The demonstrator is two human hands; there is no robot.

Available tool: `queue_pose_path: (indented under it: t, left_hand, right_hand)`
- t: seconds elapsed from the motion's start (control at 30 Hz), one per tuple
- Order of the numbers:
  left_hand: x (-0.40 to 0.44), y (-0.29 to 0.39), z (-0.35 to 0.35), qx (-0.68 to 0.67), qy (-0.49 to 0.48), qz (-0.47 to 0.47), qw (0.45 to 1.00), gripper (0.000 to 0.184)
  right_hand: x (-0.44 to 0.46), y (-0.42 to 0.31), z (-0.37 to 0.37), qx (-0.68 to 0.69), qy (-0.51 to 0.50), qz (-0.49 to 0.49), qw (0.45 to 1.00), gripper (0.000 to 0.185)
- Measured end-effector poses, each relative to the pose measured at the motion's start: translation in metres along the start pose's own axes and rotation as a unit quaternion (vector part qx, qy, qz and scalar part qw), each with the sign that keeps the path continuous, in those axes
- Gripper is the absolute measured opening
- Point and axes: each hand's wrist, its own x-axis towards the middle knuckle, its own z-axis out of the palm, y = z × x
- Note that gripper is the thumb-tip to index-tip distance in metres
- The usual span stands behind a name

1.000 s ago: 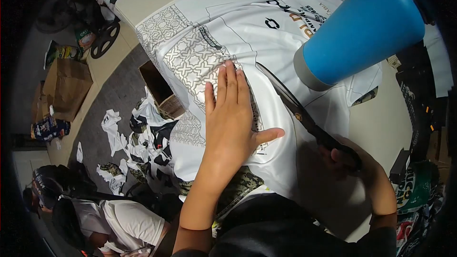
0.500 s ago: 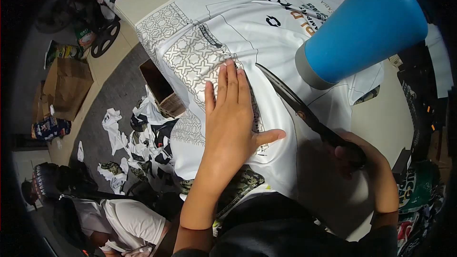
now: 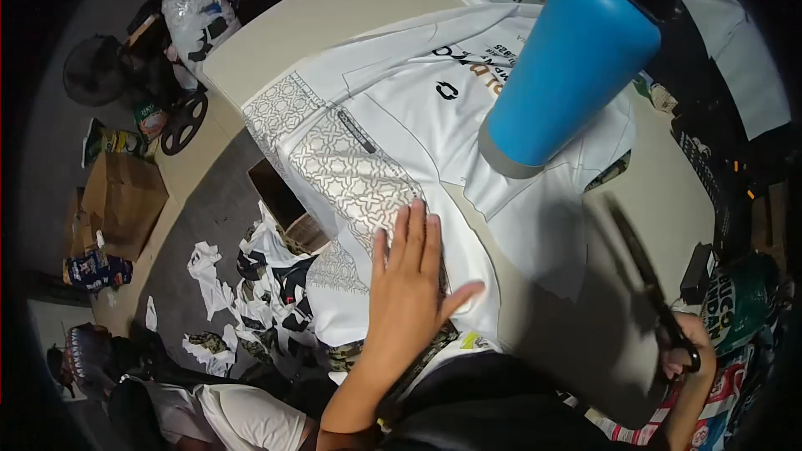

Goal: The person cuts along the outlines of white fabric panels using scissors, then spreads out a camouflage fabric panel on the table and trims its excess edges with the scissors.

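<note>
White printed fabric (image 3: 393, 129) with a grey lattice pattern and black and orange lettering lies across the table. My left hand (image 3: 405, 284) rests flat on its patterned part, fingers stretched out and thumb apart. At the right, my right hand (image 3: 687, 344) grips the handles of a pair of black scissors (image 3: 639, 255), whose blades point up and away over bare table and look blurred. A cut separates the piece under my left hand from a white fabric flap (image 3: 535, 238). On the fabric, right of the lettering, stands a blue tumbler (image 3: 568, 67) with a dark lid.
The pale table (image 3: 292, 21) curves around me. Left of it, white and camouflage scraps (image 3: 251, 284) cover the floor beside an open cardboard box (image 3: 288, 205). A paper bag (image 3: 125, 200) stands farther left. A person in a white shirt (image 3: 251, 418) is at the lower left.
The scissors have moved right and down, away from the fabric. My left hand has slid toward me along the cloth. A gap now shows between the cut pieces; the camera view has shifted.
</note>
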Motion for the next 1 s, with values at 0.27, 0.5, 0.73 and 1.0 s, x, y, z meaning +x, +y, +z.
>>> queue_pose_path:
  t: [0.27,0.5,0.73,1.0]
  left_hand:
    - [-0.019,0.04,0.007,-0.053,0.044,0.047,0.997,0.039]
    - [-0.024,0.049,-0.001,-0.051,0.029,0.051,0.997,0.019]
    - [-0.03,0.042,-0.006,-0.177,0.059,-0.048,0.981,0.021]
    - [-0.021,0.043,0.008,-0.06,0.087,0.022,0.994,0.021]
  right_hand:
    - [0.03,0.02,-0.013,-0.271,0.325,-0.014,0.906,0.019]
    - [0.104,0.019,-0.043,-0.397,0.368,-0.183,0.82,0.019]
    - [0.088,0.055,-0.093,-0.438,0.417,0.004,0.796,0.03]
    - [0.089,-0.004,-0.052,-0.449,0.317,-0.211,0.808,0.085]
